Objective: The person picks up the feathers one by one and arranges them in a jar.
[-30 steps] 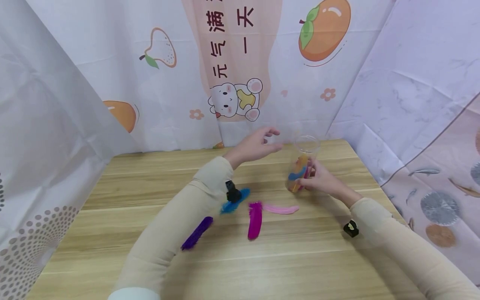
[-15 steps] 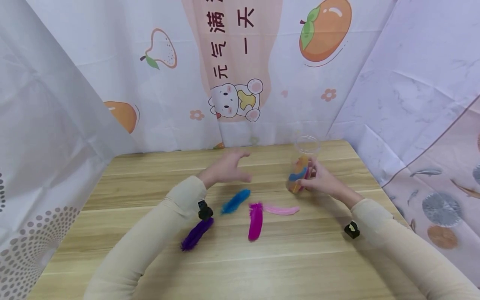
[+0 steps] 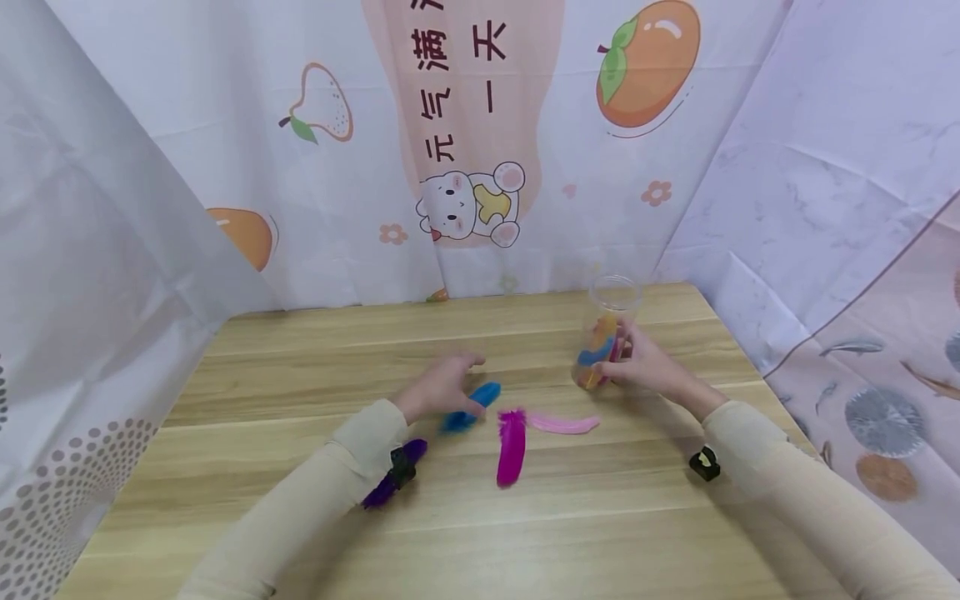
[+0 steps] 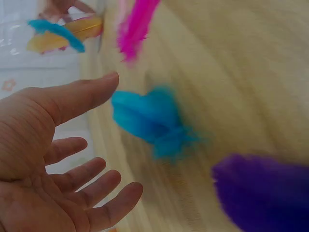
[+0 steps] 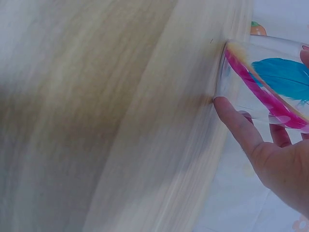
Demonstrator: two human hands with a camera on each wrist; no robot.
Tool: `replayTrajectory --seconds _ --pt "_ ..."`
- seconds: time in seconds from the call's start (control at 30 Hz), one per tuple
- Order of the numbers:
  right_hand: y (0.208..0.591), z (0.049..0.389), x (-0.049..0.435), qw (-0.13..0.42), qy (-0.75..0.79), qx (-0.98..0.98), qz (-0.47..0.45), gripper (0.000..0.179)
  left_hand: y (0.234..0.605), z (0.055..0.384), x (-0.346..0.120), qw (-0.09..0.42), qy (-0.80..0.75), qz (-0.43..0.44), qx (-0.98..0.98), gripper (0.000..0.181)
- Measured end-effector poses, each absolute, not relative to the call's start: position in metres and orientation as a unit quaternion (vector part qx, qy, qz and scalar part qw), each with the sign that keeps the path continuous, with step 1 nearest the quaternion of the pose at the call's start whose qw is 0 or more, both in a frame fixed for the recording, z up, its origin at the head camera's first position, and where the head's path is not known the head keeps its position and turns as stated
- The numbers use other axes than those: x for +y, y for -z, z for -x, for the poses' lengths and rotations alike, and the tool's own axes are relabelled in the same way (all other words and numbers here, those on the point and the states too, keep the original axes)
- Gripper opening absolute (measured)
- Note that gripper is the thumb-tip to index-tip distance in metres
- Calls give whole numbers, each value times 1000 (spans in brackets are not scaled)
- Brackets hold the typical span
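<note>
My left hand (image 3: 438,387) hovers at the blue feather (image 3: 482,395) on the table, thumb and fingers spread apart with nothing between them. In the left wrist view the thumb tip comes right beside the blue feather (image 4: 147,116). My right hand (image 3: 641,362) grips a clear plastic cup (image 3: 615,304) low on its side, and the cup stands upright at the back right. Inside it are an orange feather, a blue feather (image 5: 282,75) and a magenta feather (image 5: 260,92). A purple feather (image 3: 382,492) lies partly under my left wrist in the head view.
A magenta feather (image 3: 512,450) and a light pink feather (image 3: 564,424) lie on the wooden table (image 3: 600,533) between the hands. Behind the table hangs a printed white curtain (image 3: 337,217), with more cloth on both sides.
My left hand has moved away from beside the cup, left and down toward the blue feather on the table. My right hand keeps its hold on the cup in the same place.
</note>
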State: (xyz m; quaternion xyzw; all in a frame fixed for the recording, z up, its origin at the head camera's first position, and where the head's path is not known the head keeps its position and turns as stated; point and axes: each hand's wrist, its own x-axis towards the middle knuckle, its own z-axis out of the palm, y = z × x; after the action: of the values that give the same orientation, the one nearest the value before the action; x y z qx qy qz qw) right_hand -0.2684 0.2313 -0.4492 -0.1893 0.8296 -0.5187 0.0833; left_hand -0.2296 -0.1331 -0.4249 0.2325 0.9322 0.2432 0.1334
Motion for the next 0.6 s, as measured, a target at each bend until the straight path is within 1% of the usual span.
replayTrajectory --seconds 0.1,0.33,0.47,0.6 --pt "450 268 231 85 523 827 190 74 432 228 -133 134 -237 -239 932 82" --pt "451 269 232 82 530 821 196 74 437 227 -129 152 -216 -235 935 75" --pt "452 270 232 83 531 820 196 73 437 227 -129 149 -203 -230 940 68" --pt "452 270 232 83 527 823 196 72 437 227 -129 164 -216 -215 938 61"
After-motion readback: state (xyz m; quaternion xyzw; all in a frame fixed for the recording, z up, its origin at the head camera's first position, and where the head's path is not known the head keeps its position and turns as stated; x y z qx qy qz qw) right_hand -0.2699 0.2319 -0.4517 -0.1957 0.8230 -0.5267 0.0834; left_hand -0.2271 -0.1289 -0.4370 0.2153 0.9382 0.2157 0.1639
